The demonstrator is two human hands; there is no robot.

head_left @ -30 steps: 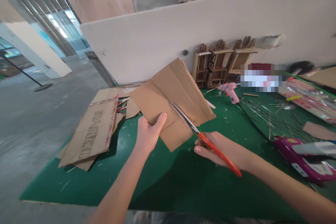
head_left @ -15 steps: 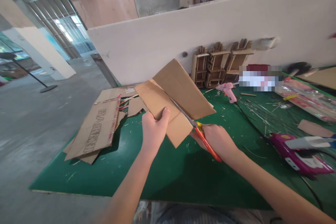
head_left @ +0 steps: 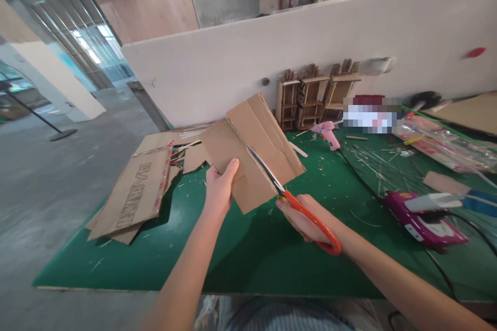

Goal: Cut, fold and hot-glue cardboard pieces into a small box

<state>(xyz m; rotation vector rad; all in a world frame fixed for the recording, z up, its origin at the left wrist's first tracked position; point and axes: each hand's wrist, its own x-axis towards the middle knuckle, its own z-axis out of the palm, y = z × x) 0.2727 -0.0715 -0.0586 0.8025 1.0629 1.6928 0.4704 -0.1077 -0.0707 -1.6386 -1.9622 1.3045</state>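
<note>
We see a person's 2 bare hands at work over a green tabletop. The left hand holds the corrugated cardboard sheet by its near left part, the thumb laid flat on the upper face and the fingers hidden beneath; we judge that this pinch steadies the sheet and leaves the blades' line free. The sheet lies in front of the person, tilted and apparently raised off the tabletop, presumably to give the lower blade room underneath. The right hand is closed about the handles of the orange-handled scissors, whose blades point far and left along a line between 2 panels of the sheet; whether that line is a crease or a cut beyond the tip, we cannot tell. To the left we note a cardboard stack with outlined lettering, well apart from the blades. At the far side, 3 compartmented cardboard boxes stand against a white partition, which probably props them. To the right lie a pink hot-glue gun, loose thin strands and a magenta device, seemingly set aside to leave the near middle for the hands.
</note>
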